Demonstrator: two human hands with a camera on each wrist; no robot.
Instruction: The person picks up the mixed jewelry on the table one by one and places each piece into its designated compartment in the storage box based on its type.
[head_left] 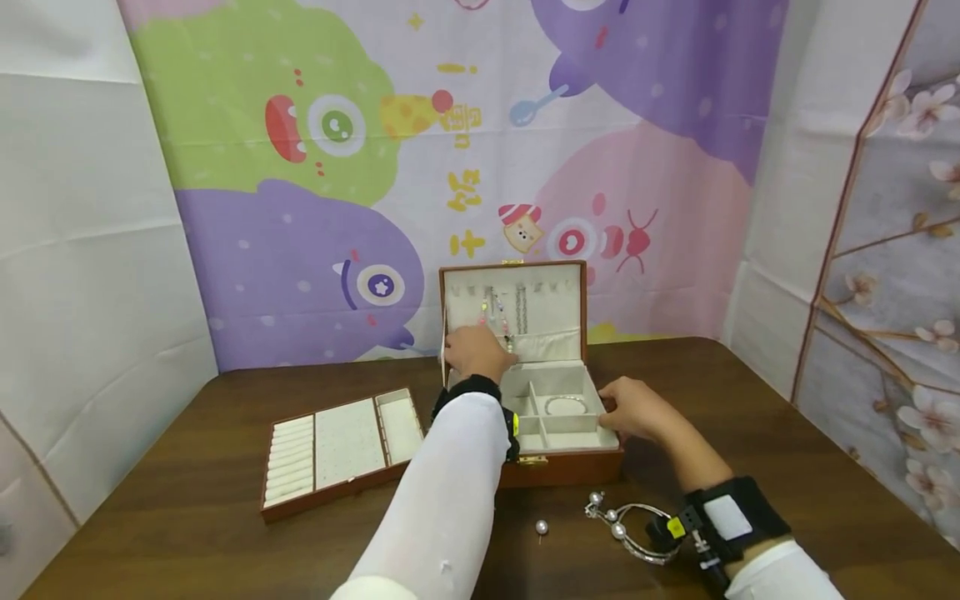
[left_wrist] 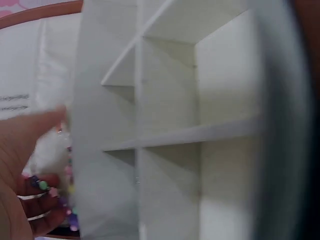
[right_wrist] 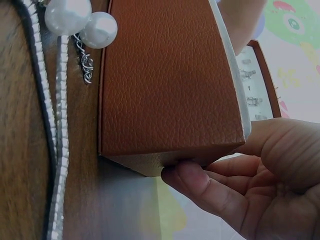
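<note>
A brown jewelry box point(head_left: 562, 468) stands with its lid point(head_left: 551, 310) raised. At the lid's lower left, my left hand point(head_left: 480, 352) holds a colorful beaded necklace point(left_wrist: 44, 185), which lies across its curled fingers; part of the strand hangs against the lid's lining. My right hand point(head_left: 637, 408) grips the right wall of the box, with fingers on the brown outside point(right_wrist: 175, 85) and the thumb side over the rim. Inside the box, a thin bracelet point(head_left: 566, 400) lies in one cream compartment. Silver chains point(head_left: 522, 310) hang from the lid beside the beads.
A removable tray point(head_left: 348, 446) with ring rolls lies left of the box. In front are a pearl stud point(head_left: 542, 527) and a bracelet with pearls point(head_left: 637, 533), under the right wrist. A printed cloth point(head_left: 480, 167) hangs behind the wooden table point(head_left: 187, 492).
</note>
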